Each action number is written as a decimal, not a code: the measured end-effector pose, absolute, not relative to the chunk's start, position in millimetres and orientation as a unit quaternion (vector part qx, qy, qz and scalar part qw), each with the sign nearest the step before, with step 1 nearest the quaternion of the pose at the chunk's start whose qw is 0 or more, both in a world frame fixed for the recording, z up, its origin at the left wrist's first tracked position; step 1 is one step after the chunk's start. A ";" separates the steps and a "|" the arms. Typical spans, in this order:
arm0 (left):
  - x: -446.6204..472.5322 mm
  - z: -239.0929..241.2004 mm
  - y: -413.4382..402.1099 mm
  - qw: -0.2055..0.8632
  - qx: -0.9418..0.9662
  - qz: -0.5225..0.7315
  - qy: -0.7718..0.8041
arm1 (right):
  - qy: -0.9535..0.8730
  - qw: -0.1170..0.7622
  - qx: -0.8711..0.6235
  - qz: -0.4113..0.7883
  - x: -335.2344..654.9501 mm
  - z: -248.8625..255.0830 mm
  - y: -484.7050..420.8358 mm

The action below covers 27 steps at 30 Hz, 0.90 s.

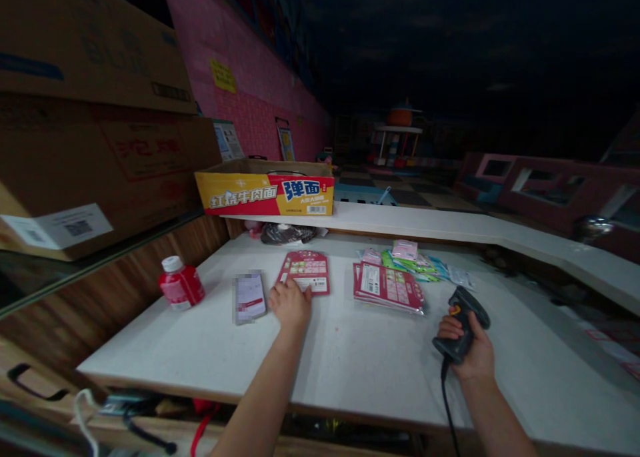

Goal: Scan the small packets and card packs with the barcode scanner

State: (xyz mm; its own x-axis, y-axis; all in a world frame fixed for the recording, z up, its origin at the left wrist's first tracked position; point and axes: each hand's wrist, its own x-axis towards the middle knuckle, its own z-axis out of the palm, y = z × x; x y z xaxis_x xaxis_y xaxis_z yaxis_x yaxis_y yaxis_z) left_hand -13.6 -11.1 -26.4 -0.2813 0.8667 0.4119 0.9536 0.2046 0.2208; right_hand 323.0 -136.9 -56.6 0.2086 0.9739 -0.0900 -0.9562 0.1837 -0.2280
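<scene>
On the white worktop [345, 357], the left hand [291, 303], fingers parted, rests atop a flat red card [306, 265], seemingly steadying it; rightward, the right hand [470, 353] grips a black pistol-shaped scanner [467, 310] by its handle.

The left hand [291, 305] partly covers the pink card [305, 267]. Pixelation partly obscures the phone [251, 295]. The right hand [477, 357] partly hides the scanner [470, 305]. The view's left edge crops two cartons [65, 140].
</scene>
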 end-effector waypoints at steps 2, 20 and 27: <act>-13.5 -27.1 -12.1 0.084 -0.590 -0.216 -0.773 | -0.039 0.768 -0.121 0.628 322.3 -55.9 -137.1; -36.5 -54.0 13.1 -0.170 -0.531 -0.540 -0.630 | -0.048 0.767 -0.161 0.619 316.9 -53.0 -139.0; -38.6 -60.8 26.5 -0.417 -0.457 -0.659 -0.428 | -0.110 0.719 -0.292 0.621 294.9 -36.7 -133.9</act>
